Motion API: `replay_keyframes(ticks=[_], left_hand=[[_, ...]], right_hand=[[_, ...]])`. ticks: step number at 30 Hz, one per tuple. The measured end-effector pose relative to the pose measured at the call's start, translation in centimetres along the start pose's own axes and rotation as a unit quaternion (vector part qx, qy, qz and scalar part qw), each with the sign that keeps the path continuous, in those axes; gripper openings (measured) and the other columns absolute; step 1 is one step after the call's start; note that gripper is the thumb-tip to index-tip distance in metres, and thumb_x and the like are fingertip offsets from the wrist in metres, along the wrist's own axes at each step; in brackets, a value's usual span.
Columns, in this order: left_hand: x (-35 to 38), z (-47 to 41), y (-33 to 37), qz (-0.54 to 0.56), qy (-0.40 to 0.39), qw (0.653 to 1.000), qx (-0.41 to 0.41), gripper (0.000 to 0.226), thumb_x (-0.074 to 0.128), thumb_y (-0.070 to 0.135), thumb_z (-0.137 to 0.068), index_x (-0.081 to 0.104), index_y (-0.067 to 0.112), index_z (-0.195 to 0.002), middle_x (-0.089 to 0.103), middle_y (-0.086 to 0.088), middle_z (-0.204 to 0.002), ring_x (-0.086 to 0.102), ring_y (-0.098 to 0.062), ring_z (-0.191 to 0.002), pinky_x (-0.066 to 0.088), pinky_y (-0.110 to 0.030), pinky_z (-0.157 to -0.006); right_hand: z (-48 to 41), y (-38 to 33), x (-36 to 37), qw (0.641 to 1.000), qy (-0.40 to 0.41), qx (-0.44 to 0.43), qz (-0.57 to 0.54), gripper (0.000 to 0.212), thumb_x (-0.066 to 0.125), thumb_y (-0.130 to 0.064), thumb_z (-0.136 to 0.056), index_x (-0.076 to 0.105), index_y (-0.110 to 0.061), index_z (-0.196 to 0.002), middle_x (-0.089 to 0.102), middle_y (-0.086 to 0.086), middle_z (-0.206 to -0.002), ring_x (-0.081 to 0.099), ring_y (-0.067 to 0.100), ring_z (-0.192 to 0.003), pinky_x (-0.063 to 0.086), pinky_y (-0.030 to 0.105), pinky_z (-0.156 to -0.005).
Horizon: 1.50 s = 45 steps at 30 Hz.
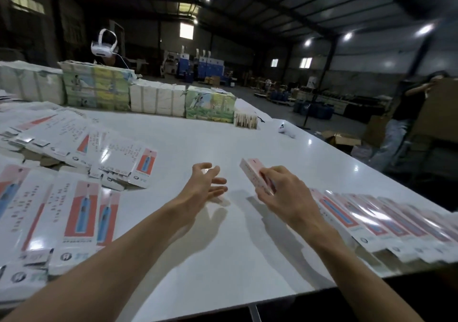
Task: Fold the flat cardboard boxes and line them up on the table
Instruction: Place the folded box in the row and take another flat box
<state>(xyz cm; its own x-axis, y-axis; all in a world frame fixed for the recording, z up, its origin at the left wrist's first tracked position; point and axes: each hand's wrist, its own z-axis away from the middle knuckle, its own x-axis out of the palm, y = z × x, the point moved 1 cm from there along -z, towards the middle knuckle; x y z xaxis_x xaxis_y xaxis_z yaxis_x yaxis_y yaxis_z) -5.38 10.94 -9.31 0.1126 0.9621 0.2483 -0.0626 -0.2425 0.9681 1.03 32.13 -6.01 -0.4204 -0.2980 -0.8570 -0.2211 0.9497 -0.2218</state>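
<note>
Now | right hand (281, 189) holds box (249, 170), end hidden | left hand (201, 185) splayed, seemingly aloft

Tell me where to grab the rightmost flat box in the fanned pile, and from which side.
Take the rightmost flat box by its right long edge, coming from the bare table side with the open left hand. It lies flat atop the pile, so likely only that edge is free for a thumb-over pinch. The right hand holds a pink box.
</note>
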Motion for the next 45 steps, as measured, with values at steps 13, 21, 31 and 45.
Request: replay_keyframes(ticks=[13,21,31,45], left_hand=[[-0.1,-0.4,-0.7,-0.092,-0.046,0.994,0.03,0.019,0.061,0.012,-0.104,0.064,0.014,-0.122,0.078,-0.012,-0.095,0.078,-0.02,-0.083,0.06,-0.026,-0.078],[-0.1,0.1,-0.7,-0.149,-0.069,0.985,0.048,0.017,0.059,0.006,-0.102,0.072,0.009,-0.111,0.075,-0.013,-0.098,0.072,-0.017,-0.079,0.06,-0.025,-0.08],[-0.8,0.7,-0.6,-0.387,0.067,0.914,0.098,0.017,0.057,0.024,-0.098,0.07,0.025,-0.109,0.076,0.003,-0.091,0.073,-0.008,-0.076,0.06,-0.03,-0.074],[-12.0,-6.2,5.9,-0.777,0.31,0.547,-0.035,0.077,0.06,0.069,-0.092,0.052,0.008,-0.139,0.049,-0.015,-0.141,0.045,-0.032,-0.13,0.036,-0.042,-0.109]], right_hand=[[6.6,6.7,-2.7,0.959,-0.053,0.192,0.204,0.057,0.061,-0.02,-0.104,0.039,-0.014,-0.156,0.028,0.008,-0.167,0.016,0.027,-0.16,0.027,0.045,-0.128],[0.5,1.4,-1.7,0.985,-0.007,0.06,0.162,0.035,0.052,-0.037,-0.107,0.061,-0.016,-0.133,0.054,0.003,-0.142,0.052,0.022,-0.13,0.05,0.04,-0.099],[-5.6,-5.2,7.2,0.999,-0.047,0.007,0.022,0.026,0.044,-0.031,-0.103,0.064,-0.016,-0.097,0.067,0.004,-0.085,0.065,0.032,-0.082,0.049,0.04,-0.07],[-6.3,-2.4,9.4,0.994,-0.069,-0.021,-0.082,0.018,0.05,-0.027,-0.098,0.067,-0.026,-0.095,0.069,-0.007,-0.082,0.064,0.02,-0.078,0.042,0.031,-0.065]])
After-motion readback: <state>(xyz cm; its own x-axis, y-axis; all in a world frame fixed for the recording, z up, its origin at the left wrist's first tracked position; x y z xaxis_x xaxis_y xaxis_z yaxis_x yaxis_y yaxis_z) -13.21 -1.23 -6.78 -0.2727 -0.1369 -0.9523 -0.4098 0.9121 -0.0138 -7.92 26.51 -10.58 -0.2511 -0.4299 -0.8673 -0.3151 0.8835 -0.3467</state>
